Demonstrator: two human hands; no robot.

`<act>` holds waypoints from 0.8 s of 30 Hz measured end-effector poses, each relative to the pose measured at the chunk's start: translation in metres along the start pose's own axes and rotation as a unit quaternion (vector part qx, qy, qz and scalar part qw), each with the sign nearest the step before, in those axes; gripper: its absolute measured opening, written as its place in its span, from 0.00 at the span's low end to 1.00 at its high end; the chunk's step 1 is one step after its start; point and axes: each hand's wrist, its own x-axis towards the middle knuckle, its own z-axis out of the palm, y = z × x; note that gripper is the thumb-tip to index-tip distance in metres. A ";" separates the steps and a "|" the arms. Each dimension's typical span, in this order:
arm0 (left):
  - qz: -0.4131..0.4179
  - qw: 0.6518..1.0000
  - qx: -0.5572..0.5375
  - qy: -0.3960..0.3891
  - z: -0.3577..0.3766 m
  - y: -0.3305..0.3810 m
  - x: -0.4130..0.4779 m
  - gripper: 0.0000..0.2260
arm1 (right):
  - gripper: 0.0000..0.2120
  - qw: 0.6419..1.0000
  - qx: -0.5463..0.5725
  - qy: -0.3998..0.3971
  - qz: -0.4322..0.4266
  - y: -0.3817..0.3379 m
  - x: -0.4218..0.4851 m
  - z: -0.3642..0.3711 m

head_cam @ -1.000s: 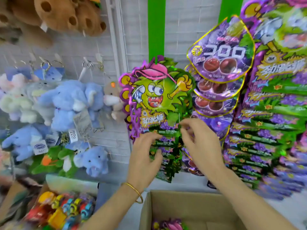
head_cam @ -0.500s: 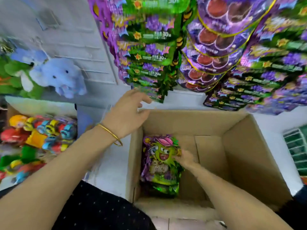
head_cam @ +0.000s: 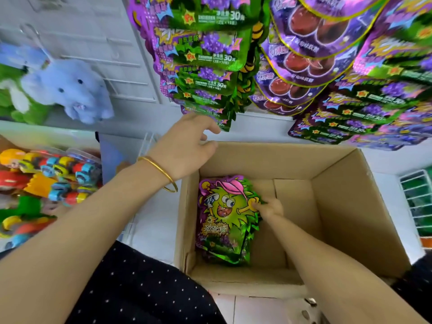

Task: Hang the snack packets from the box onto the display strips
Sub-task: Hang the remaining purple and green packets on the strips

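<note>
**Cardboard box** (head_cam: 339,206): open, flaps out, standing below the display.

**Boxed packets** (head_cam: 224,230): a flat stack against the box's left wall. The top packet (head_cam: 222,206) lies face up and shows a spiky green cartoon figure in a pink cap on a purple ground. Yellow Chinese lettering runs below the figure.

**Right hand** (head_cam: 270,208): down inside the box, its fingers (head_cam: 257,205) curled and pinching the top packet's right edge.

**Left hand** (head_cam: 184,148): above the box's far left corner. Its fingers (head_cam: 210,127) are relaxed, slightly spread and hold nothing, just beneath the lowest hung packet. A gold bangle (head_cam: 161,169) is on the wrist.

**Hung green packets** (head_cam: 210,54): an overlapping column. "30" is legible on several, with grape artwork; the smaller print is unreadable.

**Hung purple packets** (head_cam: 304,61): the adjoining column, gold-edged, each showing two dark red rounds.

**Further green-purple packets** (head_cam: 374,101): at right, with blurred print.

**Blue plush elephant** (head_cam: 67,90): hanging at left.

**Multicoloured toys** (head_cam: 46,178): lying below the elephant.
</note>
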 end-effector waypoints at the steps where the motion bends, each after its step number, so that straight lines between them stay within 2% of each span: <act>1: 0.001 1.000 0.000 0.000 0.001 0.000 0.000 0.11 | 0.24 1.000 0.010 0.004 -0.014 -0.001 -0.002 0.000; 6: -0.004 1.000 0.024 -0.019 0.006 -0.002 0.005 0.11 | 0.11 0.984 0.074 -0.024 -0.159 -0.010 -0.012 -0.016; 9: -0.008 0.998 0.043 -0.041 0.010 -0.002 0.009 0.14 | 0.15 0.961 0.073 -0.049 -0.264 -0.027 -0.024 -0.045; 12: -0.015 0.996 0.061 -0.068 0.015 -0.003 0.012 0.19 | 0.13 0.934 0.061 -0.087 -0.340 -0.052 -0.041 -0.080; 15: -0.017 0.994 0.069 -0.081 0.018 -0.004 0.012 0.27 | 0.14 0.921 0.060 -0.112 -0.367 -0.075 -0.064 -0.114; 17: -0.011 0.997 0.051 -0.061 0.017 -0.003 0.011 0.28 | 0.16 0.914 0.069 -0.135 -0.378 -0.087 -0.080 -0.134; 19: -0.004 1.000 0.011 -0.027 0.013 0.001 0.008 0.20 | 0.17 0.908 0.089 -0.157 -0.378 -0.095 -0.095 -0.149; 21: 0.017 1.000 -0.018 0.002 0.008 0.007 0.006 0.04 | 0.12 0.906 0.092 -0.162 -0.380 -0.103 -0.109 -0.159; 22: 0.025 0.999 -0.028 0.009 0.005 0.011 0.005 0.07 | 0.10 0.904 0.092 -0.157 -0.388 -0.108 -0.117 -0.164; 24: 0.037 0.999 -0.033 0.010 -0.004 0.018 0.002 0.15 | 0.15 0.892 0.081 -0.143 -0.421 -0.125 -0.133 -0.172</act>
